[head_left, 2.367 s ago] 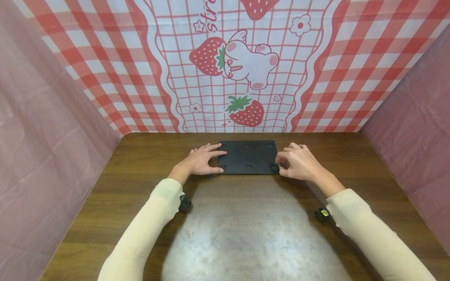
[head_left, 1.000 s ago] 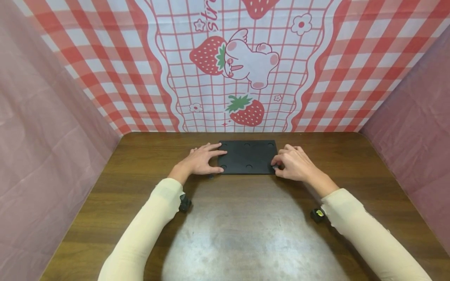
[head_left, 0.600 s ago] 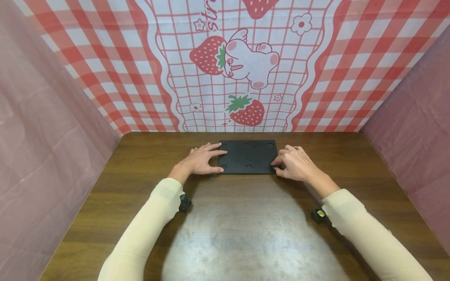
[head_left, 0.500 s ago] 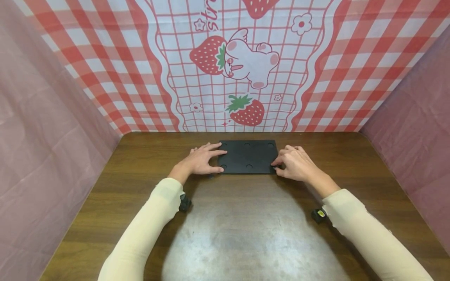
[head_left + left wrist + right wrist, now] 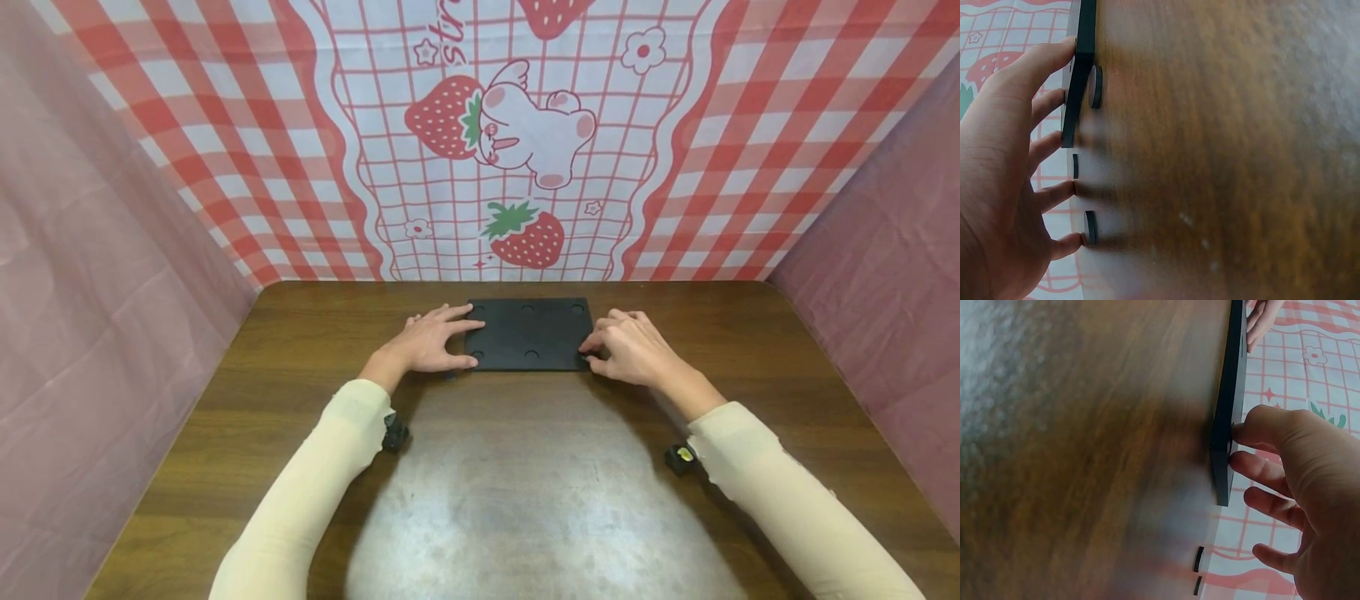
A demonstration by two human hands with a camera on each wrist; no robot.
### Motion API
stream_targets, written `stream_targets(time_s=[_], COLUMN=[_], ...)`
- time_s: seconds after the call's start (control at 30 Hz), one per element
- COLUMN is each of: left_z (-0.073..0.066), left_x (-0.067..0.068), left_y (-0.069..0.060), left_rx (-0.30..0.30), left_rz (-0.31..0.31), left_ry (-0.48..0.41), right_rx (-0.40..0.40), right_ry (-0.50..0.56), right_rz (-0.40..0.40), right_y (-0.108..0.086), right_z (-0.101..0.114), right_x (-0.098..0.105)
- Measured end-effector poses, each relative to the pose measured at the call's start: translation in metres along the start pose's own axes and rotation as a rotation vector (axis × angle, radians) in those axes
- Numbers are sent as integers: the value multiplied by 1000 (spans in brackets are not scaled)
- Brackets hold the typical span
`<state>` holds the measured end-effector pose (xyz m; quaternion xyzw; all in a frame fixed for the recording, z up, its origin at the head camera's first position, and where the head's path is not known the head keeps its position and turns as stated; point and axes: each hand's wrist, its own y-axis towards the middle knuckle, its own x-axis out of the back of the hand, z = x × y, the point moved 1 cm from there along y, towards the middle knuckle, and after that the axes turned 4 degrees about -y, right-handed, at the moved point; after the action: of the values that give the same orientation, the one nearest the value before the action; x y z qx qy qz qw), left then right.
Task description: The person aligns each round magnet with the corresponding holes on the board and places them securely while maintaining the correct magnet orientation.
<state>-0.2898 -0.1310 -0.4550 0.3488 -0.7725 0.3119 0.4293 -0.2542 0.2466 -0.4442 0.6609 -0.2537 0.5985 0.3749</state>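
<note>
A flat black rectangular board (image 5: 531, 333) with round recesses lies at the back of the table. My left hand (image 5: 430, 342) is spread over its left end, with thumb and some fingertips resting on it. At the near right corner, my right hand (image 5: 630, 348) pinches a small black disc (image 5: 584, 357) between thumb and index finger, down against the board; the fingers mostly hide it. Past the board's left end, the left wrist view shows black discs on the table: one disc (image 5: 1095, 87) near the board's edge and another disc (image 5: 1090, 227) by a fingertip.
Two more dark discs (image 5: 1199, 559) lie beyond the board's right end in the right wrist view. The brown wooden table (image 5: 540, 483) meets a strawberry-print cloth (image 5: 517, 167) close behind the board. Pink cloths (image 5: 97, 250) hang at both sides.
My right hand has moved slightly left onto the board's corner. The disc in its fingers, tilted and visible earlier, now sits lower and is mostly covered. My left hand has stayed put.
</note>
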Motion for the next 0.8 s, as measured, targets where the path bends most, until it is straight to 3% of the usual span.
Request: stream_targets(time_s=[0.8], left_z=[1], left_x=[-1], left_y=[2], left_rx=[-4], left_rz=[-7], left_ry=[16], right_rx=[-13], right_ry=[8], right_rz=[-31], right_y=[3], right_z=[-2], right_x=[6])
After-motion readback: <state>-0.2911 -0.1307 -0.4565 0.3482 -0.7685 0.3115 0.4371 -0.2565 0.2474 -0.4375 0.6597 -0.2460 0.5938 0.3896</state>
